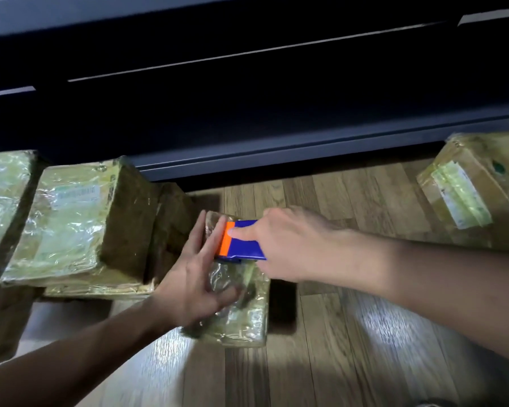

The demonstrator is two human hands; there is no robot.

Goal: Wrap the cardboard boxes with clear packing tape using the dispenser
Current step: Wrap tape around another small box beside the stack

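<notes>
So the small cardboard box [243, 314] is sitting on the wooden floor [365, 342], pretty much dead center, already shiny and crinkly with clear tape. The right hand [291, 245] grips the blue and orange dispenser [243, 245] right on the far end of that box, index finger stretched flat along the top, the rest of the fingers curled round the body. The left hand [197, 277] lies on the box's left side, fingers straight and a bit spread, pressing against it, not gripping anything. On the left there's a pile of bigger wrapped boxes [68, 221], touching or nearly touching the small one. Another wrapped box [476, 198] sits off to the right, well apart, next to the dark cabinet [247, 113]. It's all a bit blurry.
</notes>
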